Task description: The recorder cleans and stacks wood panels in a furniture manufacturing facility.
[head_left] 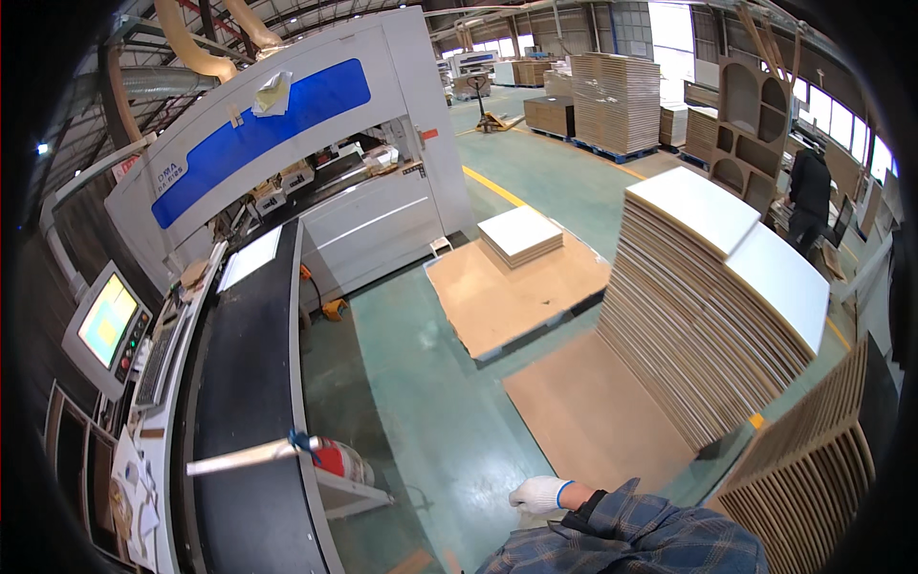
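My right hand (pixel 540 495), in a white knitted glove with a blue edge, shows near the bottom middle, in front of my plaid jacket. Its fingers look curled together, with nothing visible in them. Left of it shows the green floor, and just beyond it lies a brown base board (pixel 598 407). A tall stack of white-faced panels (pixel 703 316) stands at the right end of that board, apart from my hand. My left hand is out of the picture. On the black conveyor bed (pixel 247 373) to the left, a white panel (pixel 251 258) lies near the machine's opening.
A large grey machine (pixel 382 230) stands ahead. A low pallet board (pixel 478 297) carries a small panel stack (pixel 521 234). A control screen (pixel 107 325) is far left; a red-and-white bucket (pixel 342 461) sits beside the conveyor. Curved-edged panels (pixel 803 478) stand near right. A person (pixel 810 196) stands far right.
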Demonstrator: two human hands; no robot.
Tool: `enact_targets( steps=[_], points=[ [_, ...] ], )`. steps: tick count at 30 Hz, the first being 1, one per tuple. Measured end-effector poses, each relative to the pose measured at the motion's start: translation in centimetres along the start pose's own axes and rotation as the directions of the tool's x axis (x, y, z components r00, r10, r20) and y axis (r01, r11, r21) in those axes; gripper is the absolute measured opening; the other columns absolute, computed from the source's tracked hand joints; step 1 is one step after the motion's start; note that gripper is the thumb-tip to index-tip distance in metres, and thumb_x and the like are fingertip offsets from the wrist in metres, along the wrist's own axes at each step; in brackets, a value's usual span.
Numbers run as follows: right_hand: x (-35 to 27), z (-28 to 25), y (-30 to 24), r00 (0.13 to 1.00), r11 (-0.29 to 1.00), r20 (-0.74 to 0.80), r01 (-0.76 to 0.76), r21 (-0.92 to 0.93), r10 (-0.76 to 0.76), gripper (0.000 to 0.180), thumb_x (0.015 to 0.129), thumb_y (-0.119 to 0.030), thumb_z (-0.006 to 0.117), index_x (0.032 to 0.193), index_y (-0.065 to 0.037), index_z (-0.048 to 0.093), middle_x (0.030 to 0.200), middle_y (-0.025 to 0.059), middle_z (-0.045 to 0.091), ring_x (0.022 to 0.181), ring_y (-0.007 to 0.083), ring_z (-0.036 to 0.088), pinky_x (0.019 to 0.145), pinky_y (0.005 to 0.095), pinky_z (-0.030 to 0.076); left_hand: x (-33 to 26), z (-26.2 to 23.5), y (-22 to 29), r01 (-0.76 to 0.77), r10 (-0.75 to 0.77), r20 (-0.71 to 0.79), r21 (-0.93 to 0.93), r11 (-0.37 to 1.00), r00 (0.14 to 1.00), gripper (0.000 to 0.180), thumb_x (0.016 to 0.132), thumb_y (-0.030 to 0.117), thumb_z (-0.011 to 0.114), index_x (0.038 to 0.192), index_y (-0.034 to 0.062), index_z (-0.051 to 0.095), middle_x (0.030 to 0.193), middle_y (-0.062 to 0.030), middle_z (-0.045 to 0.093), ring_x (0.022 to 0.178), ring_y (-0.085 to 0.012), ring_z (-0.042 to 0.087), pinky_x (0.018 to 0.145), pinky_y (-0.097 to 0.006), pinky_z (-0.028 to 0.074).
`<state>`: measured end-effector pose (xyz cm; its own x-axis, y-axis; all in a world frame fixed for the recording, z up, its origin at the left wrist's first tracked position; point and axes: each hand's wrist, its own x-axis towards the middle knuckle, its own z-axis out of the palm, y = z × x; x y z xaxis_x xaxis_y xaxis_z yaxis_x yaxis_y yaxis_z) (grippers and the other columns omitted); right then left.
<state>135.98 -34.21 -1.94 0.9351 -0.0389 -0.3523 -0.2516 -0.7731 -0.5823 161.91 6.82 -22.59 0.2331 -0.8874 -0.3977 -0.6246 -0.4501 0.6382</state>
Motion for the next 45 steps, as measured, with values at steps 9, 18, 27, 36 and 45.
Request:
enact_targets(
  steps=[9,18,27,36,45],
  points=[
    [22.2,-19.0,4.3,0.975,0.976,0.07,0.213,-0.037,-0.21,0.029,0.1,-0.026,0.056,0.121,-0.012,0.07,0.097,0.0222,0.075,0.094,0.0423,0.072,0.084,0.0529,0.056,8.0,-4.9,-6.5,0.54,-0.679,-0.046,-0.568,0.621,0.732,0.029,0.096,0.03,0.063,0.103,0.0077,0.08,0.105,-0.0148,0.079,0.098,-0.031,0.073,0.088,-0.044,0.058],
    [52.4,-35.3,8.9,0.904,0.936,0.271,0.35,-0.027,-0.33,0.028,0.098,-0.027,0.057,0.117,-0.013,0.072,0.097,0.0227,0.074,0.092,0.0457,0.07,0.085,0.0525,0.055,29.5,-13.8,-11.4,-0.279,-0.306,-0.4,-0.886,0.371,0.864,0.02,0.094,0.02,0.067,0.103,0.0058,0.078,0.099,-0.0102,0.078,0.092,-0.0246,0.073,0.085,-0.039,0.059],
    [80.6,-59.1,2.5,0.885,0.872,0.221,0.451,-0.193,-0.409,0.03,0.096,-0.026,0.061,0.118,-0.009,0.073,0.109,0.0207,0.074,0.098,0.0424,0.071,0.091,0.0486,0.057,42.4,-30.2,-9.2,-0.163,-0.612,-0.268,-0.961,0.223,0.744,0.019,0.093,0.017,0.068,0.104,0.0058,0.077,0.098,-0.0093,0.078,0.09,-0.0244,0.074,0.084,-0.037,0.059],
    [111.2,-72.5,-4.3,0.752,0.718,0.037,0.642,-0.268,-0.658,0.05,0.095,-0.036,0.069,0.133,-0.004,0.065,0.131,0.0228,0.067,0.121,0.0408,0.065,0.105,0.0451,0.052,50.7,-45.5,-9.8,0.284,-0.774,0.02,-0.936,0.207,0.633,0.03,0.095,0.014,0.065,0.123,0.005,0.071,0.102,-0.0111,0.076,0.088,-0.0257,0.074,0.082,-0.035,0.06],
    [141.5,-72.9,-10.4,0.7,0.598,0.015,0.621,-0.506,-0.714,0.077,0.093,-0.051,0.07,0.149,-0.001,0.051,0.144,0.0254,0.054,0.134,0.0444,0.052,0.113,0.0533,0.042,59.3,-54.3,-1.8,-0.205,-0.952,0.218,-0.943,-0.262,0.214,0.027,0.097,0.018,0.072,0.118,0.0006,0.073,0.09,-0.0098,0.076,0.081,-0.0177,0.072,0.077,-0.032,0.06]
  ],
)
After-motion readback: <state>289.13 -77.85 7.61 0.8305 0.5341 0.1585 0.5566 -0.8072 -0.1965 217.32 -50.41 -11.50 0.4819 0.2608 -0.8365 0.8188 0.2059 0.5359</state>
